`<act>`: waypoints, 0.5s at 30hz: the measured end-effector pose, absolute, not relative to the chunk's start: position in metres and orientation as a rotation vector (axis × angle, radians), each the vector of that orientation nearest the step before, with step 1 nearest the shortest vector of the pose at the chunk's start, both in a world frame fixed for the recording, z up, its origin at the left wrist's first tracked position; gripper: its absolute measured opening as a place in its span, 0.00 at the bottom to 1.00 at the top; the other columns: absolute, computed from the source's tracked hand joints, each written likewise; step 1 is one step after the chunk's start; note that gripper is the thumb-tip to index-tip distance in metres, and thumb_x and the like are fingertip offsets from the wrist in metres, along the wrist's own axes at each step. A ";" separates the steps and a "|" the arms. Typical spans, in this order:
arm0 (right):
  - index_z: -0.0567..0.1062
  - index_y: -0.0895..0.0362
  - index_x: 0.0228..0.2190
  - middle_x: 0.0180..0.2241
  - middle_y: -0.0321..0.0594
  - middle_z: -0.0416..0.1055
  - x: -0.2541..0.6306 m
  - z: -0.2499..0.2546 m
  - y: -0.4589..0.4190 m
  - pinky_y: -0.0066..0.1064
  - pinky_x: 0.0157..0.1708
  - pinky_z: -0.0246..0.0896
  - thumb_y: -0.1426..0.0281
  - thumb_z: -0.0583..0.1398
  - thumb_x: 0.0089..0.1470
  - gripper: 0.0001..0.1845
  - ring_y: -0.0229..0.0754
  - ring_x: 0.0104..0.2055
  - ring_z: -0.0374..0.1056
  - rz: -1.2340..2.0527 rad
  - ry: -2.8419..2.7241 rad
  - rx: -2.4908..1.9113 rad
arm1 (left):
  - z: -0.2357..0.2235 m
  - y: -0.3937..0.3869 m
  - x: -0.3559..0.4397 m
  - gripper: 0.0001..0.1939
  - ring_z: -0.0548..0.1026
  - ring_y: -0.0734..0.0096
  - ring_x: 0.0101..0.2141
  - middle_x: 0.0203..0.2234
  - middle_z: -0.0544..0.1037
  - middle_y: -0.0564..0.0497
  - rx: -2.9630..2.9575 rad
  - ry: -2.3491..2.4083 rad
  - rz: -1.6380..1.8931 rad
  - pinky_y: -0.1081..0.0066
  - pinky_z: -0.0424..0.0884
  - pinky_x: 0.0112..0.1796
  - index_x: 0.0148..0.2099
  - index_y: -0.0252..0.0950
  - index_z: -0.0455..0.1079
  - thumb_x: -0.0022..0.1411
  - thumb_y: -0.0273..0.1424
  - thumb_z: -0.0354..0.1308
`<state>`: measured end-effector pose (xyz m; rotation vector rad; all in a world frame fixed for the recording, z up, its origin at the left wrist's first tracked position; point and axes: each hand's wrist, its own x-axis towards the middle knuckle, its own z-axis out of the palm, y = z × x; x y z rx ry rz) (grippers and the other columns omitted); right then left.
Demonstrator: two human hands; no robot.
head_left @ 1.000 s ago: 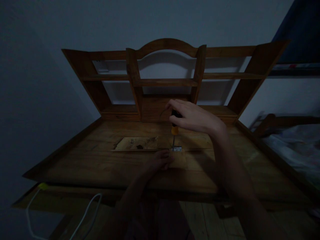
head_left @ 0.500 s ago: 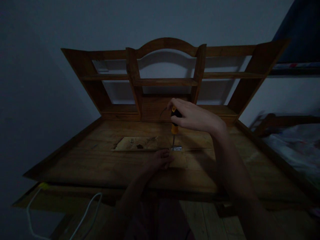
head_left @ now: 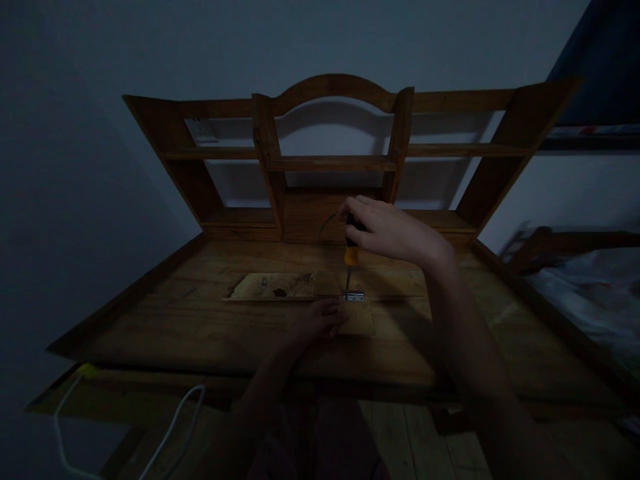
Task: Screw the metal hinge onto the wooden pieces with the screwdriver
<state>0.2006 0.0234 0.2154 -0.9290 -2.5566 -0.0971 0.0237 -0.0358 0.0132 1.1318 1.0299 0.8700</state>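
Observation:
My right hand (head_left: 375, 227) is closed around the black and yellow handle of a screwdriver (head_left: 352, 257), which stands nearly upright. Its tip meets the left part of a small silver metal hinge (head_left: 355, 296). The hinge lies at the far edge of a small, light wooden board (head_left: 359, 320) on the desktop. With curled fingers, my left hand (head_left: 320, 318) grips the board's left side, close to the hinge; part of the board is hidden beneath the fingers.
A pale wooden strip (head_left: 273, 285) with dark stains lies left of the hinge on the wooden desk (head_left: 200, 327). Behind stands a shelf unit (head_left: 330, 163) against the wall. A white cable (head_left: 175, 420) loops below the front left edge. Plastic bags (head_left: 590, 300) lie at the right.
My right hand and the screwdriver handle have shifted very slightly to the right, with the tip staying at the hinge. My left hand keeps its place.

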 end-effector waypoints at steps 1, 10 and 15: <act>0.68 0.58 0.44 0.44 0.47 0.70 0.201 0.215 0.023 0.40 0.49 0.59 0.67 0.53 0.63 0.10 0.49 0.48 0.67 -0.094 -2.548 -0.919 | 0.012 -0.035 0.024 0.23 0.60 0.83 0.15 0.19 0.68 0.58 1.131 1.029 0.868 0.77 0.50 0.17 0.34 0.33 0.66 0.47 0.44 0.71; 0.68 0.58 0.48 0.45 0.45 0.72 0.198 0.216 0.025 0.37 0.48 0.59 0.67 0.55 0.60 0.15 0.49 0.48 0.68 -0.012 -2.546 -0.875 | 0.009 -0.035 0.021 0.22 0.60 0.83 0.16 0.19 0.66 0.58 1.175 0.990 0.864 0.78 0.52 0.17 0.32 0.33 0.64 0.50 0.44 0.69; 0.68 0.56 0.46 0.42 0.44 0.73 0.199 0.216 0.022 0.36 0.46 0.59 0.62 0.54 0.63 0.14 0.48 0.46 0.69 0.004 -2.525 -0.848 | 0.004 -0.032 0.022 0.24 0.60 0.83 0.15 0.19 0.66 0.59 1.139 1.022 0.879 0.78 0.52 0.17 0.34 0.33 0.66 0.47 0.45 0.71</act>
